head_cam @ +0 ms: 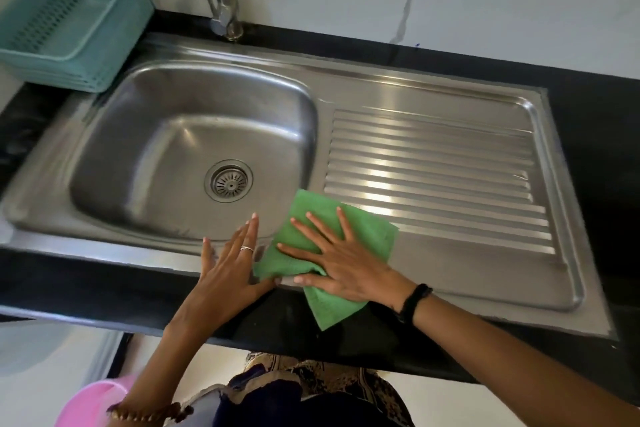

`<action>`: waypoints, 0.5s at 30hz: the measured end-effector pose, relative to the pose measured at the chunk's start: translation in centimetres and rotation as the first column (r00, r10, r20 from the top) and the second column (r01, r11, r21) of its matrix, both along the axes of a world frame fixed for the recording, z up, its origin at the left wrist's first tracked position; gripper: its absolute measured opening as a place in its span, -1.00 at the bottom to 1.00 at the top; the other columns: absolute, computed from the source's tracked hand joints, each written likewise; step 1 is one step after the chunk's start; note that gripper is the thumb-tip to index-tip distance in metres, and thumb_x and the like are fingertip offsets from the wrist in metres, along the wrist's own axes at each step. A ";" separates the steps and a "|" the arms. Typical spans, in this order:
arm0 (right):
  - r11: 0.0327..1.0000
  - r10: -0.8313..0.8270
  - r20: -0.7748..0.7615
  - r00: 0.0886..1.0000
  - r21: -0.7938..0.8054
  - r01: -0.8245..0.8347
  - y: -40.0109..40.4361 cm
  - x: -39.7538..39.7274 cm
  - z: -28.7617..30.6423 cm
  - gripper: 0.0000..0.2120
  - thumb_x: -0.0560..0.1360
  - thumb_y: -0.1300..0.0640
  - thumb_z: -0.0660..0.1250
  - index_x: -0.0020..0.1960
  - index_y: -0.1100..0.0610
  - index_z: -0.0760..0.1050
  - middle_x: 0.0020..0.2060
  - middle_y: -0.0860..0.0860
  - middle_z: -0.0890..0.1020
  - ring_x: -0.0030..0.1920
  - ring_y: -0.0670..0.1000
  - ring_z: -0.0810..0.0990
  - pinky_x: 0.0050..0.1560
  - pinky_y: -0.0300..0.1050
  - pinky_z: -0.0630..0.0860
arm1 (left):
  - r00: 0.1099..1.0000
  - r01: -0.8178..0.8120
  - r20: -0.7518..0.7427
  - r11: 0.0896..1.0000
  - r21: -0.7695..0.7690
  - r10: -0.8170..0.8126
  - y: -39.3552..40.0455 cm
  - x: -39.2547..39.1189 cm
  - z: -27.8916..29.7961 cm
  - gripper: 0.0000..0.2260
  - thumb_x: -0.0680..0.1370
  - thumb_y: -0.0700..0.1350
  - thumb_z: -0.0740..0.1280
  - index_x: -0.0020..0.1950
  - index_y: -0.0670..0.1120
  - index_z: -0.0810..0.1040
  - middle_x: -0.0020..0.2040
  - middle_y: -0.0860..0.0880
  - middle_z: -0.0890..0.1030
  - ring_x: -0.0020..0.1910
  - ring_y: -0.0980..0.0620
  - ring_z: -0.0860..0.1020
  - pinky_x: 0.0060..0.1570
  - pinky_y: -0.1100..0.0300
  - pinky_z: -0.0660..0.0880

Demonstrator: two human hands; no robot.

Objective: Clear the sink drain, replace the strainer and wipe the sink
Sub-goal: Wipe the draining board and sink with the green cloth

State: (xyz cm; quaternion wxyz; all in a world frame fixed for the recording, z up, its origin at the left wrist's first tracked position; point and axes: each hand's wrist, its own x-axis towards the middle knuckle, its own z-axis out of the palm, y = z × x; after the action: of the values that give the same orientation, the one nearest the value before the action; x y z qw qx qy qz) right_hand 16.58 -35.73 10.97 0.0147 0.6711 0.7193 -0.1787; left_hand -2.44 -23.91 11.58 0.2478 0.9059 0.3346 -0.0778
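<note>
Both forearms are bare, with no sleeves showing. The left hand point(230, 265) wears a thin silver ring point(247, 248) on one finger, and a bracelet of brown beads point(149, 412) circles the left wrist near the bottom edge. The right hand point(341, 262) has a black braided band point(414, 302) around its wrist. Below, between the arms, the person wears dark blue clothing point(311, 392) with a pale gold ornamental pattern.

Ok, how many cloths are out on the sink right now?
1. The green cloth lies on the sink's front rim, between basin and drainboard, pressed flat under the right hand. The left hand rests beside it, thumb at its edge. No others visible.
</note>
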 end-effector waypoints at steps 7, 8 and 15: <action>0.999 -0.050 -0.070 0.996 0.002 0.050 3.3 -3.7 0.1 -0.46 0.57 -0.26 -0.10 0.51 -0.18 -0.12 0.55 -0.02 0.01 0.54 0.03 -0.12 0.43 0.28 -0.40 | 0.997 -0.064 -0.049 0.998 -0.029 0.063 1.7 -2.5 0.3 -0.03 0.25 0.50 0.03 0.37 0.09 -0.47 0.55 0.03 0.01 0.51 0.11 -0.09 0.40 -0.15 -0.34; 0.999 -0.046 -0.085 0.995 0.001 0.046 2.8 -3.5 0.1 -0.46 0.58 -0.25 -0.11 0.51 -0.18 -0.12 0.55 -0.04 -0.02 0.54 0.01 -0.15 0.43 0.25 -0.42 | 0.997 -0.066 -0.047 0.998 -0.021 0.065 1.7 -2.6 0.3 -0.04 0.28 0.48 0.06 0.39 0.09 -0.44 0.55 0.03 -0.01 0.50 0.11 -0.10 0.40 -0.15 -0.34; 0.999 0.030 -0.123 0.992 -0.042 -0.035 -4.3 1.3 0.8 -0.50 0.52 -0.31 -0.22 0.43 -0.32 -0.24 0.49 -0.23 -0.21 0.48 -0.16 -0.34 0.44 0.09 -0.47 | 0.995 -0.058 -0.075 0.997 0.060 0.062 2.4 -4.5 1.0 -0.37 0.51 0.26 0.12 0.51 0.05 0.06 0.54 0.00 0.09 0.52 0.05 0.00 0.43 -0.18 -0.27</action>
State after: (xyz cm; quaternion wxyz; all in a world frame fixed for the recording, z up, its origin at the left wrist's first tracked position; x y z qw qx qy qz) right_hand 17.92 -39.99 11.79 -0.0116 0.6466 0.7257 -0.2348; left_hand -6.91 -21.55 12.60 0.2109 0.8985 0.3730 -0.0952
